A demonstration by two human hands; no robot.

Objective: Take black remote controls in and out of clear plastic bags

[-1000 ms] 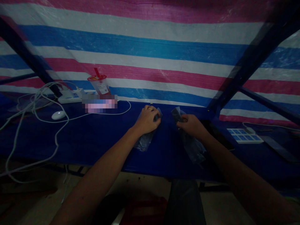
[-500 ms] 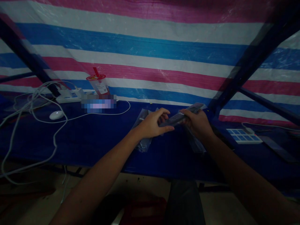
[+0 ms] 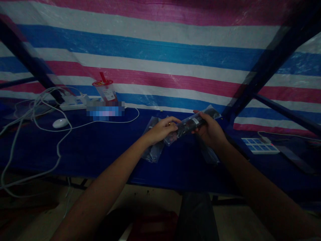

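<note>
Right hand (image 3: 212, 131) grips a clear plastic packet (image 3: 187, 126) with dark contents, tilted over the blue table (image 3: 100, 147); my left hand (image 3: 162, 130) pinches its left end. Similar packets (image 3: 153, 154) lie below both my hands.

We've got two bare arms in view: left forearm (image 3: 117, 175) and right forearm (image 3: 258, 190), both slim, tapering toward the wrist, uncovered out to where the frame cuts them. Left hand (image 3: 160, 131) is bare and wears one small gold-toned ring (image 3: 169, 123); we can't tell on which finger. Right hand (image 3: 213, 130) is bare too, slender fingers. Lower down we see one trouser leg (image 3: 198, 217): dark grey, near black, plain cloth as far as this light shows. Other leg's too dark for us to make out.
</note>
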